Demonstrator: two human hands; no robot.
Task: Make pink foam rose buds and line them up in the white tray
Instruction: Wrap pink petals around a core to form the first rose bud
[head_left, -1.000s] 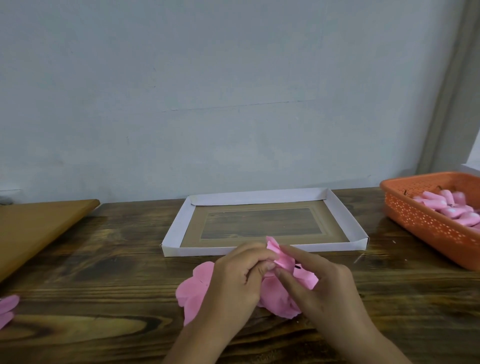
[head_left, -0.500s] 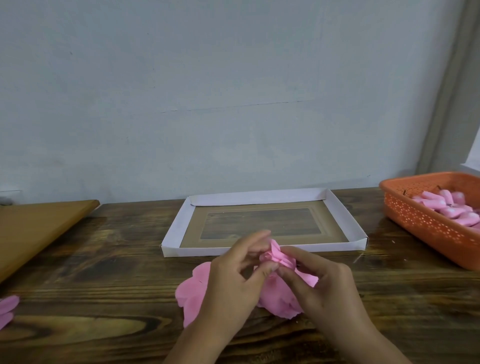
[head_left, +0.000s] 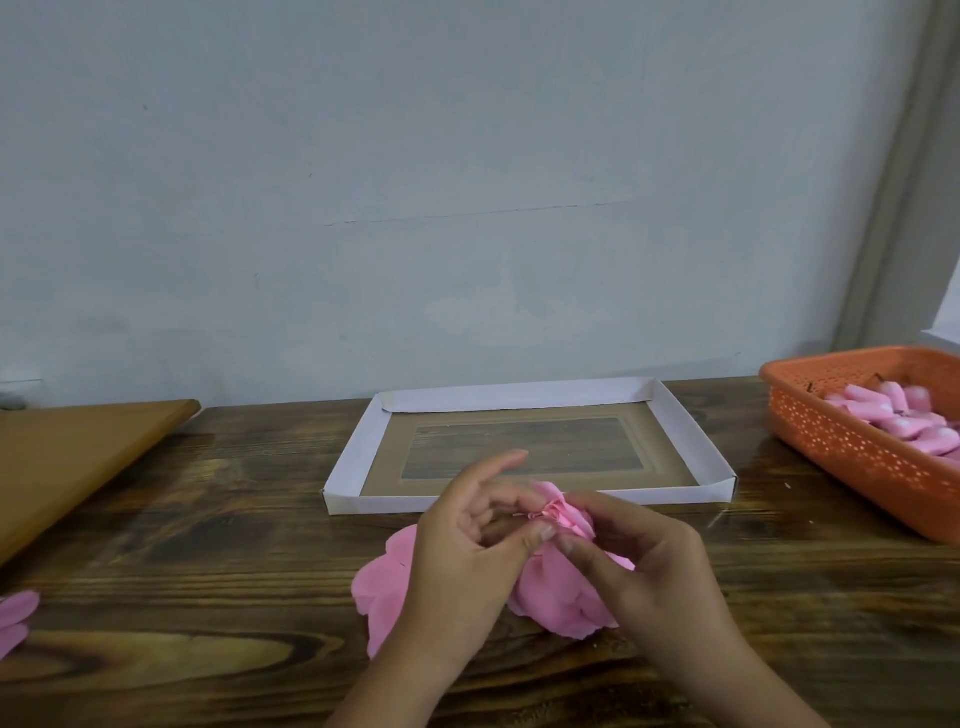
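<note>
A small rolled pink foam bud (head_left: 569, 514) sits between my two hands, just in front of the white tray (head_left: 347, 467). My left hand (head_left: 467, 561) pinches its left end with thumb and a finger, while the index finger points up. My right hand (head_left: 644, 566) pinches the bud's right side with curled fingers. Flat pink foam petal sheets (head_left: 384, 577) lie on the wooden table (head_left: 208, 545) under both hands. The tray holds no buds; its bottom is brown card with a clear window.
An orange perforated basket (head_left: 841, 441) with pink foam pieces (head_left: 904, 421) stands at the right. A brown board (head_left: 67, 457) lies at the left. Two pink petals (head_left: 15, 618) lie at the table's left edge. A pale wall rises behind the tray.
The foam piece has been rolled tighter into a bud and turned on its side. My left index finger has lifted and straightened.
</note>
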